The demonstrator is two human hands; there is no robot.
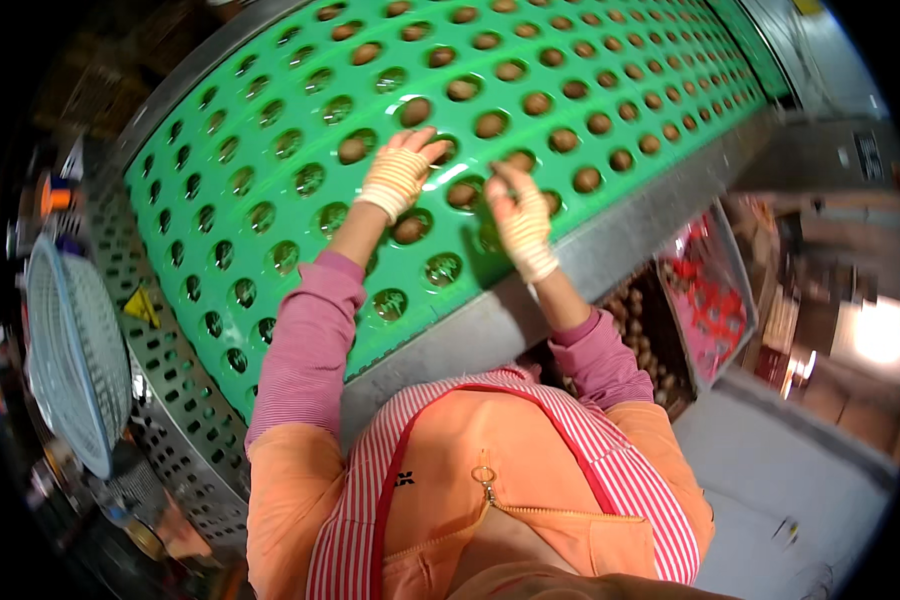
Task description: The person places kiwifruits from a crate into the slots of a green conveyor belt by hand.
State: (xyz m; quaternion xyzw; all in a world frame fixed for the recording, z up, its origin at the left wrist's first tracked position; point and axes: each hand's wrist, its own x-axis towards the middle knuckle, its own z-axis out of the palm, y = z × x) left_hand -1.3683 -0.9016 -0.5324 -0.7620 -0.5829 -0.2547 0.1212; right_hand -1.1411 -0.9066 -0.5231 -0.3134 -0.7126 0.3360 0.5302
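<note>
A green conveyor belt [390, 259] with rows of round pockets runs before me, and many pockets hold a brown, round nut or fruit [490, 124]. My left hand [403, 169], in a striped fingerless glove, reaches over the belt with its fingertips at a brown piece [441, 151] in a pocket. To its right, my right hand [521, 214], gloved alike, is low over the belt near the front edge, thumb and fingers bent close together; whether anything is between them is unclear. A brown piece [465, 193] lies in a pocket between the hands. Pockets towards the left show no brown pieces.
A metal rail [450, 337] borders the belt on my side. Perforated metal [187, 405] and a light blue plastic basket [82, 360] stand at the left. At the right are a container of brown pieces [641, 337] and a bin with red and pink contents [709, 300].
</note>
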